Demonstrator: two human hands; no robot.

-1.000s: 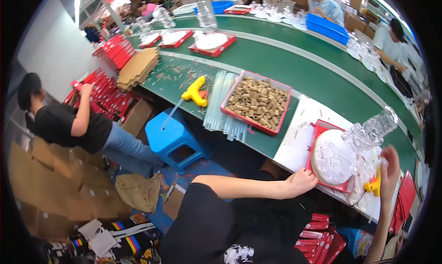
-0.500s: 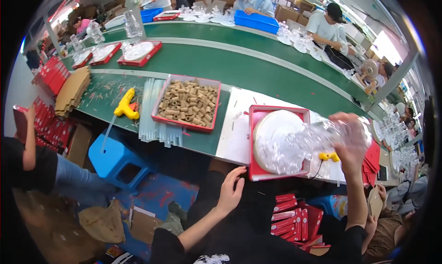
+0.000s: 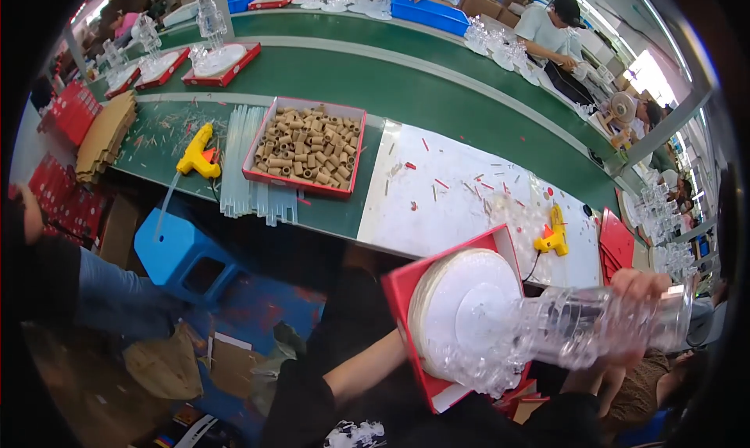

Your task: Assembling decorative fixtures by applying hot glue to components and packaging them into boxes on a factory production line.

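One right grip (image 3: 639, 285) clasps clear tower (image 3: 558, 327); red box (image 3: 403, 289) tilted.

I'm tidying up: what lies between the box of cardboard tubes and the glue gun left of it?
Translucent glue sticks, seen in the head view.

The white disc (image 3: 461, 292) looked smooth; right of it, the tower (image 3: 558, 323) was glossy clear plastic; left of it, the stool (image 3: 168, 249) smooth plastic, the tubes (image 3: 308, 149) matt cardboard.

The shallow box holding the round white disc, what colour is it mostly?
The box is mostly red; it shows best in the head view.
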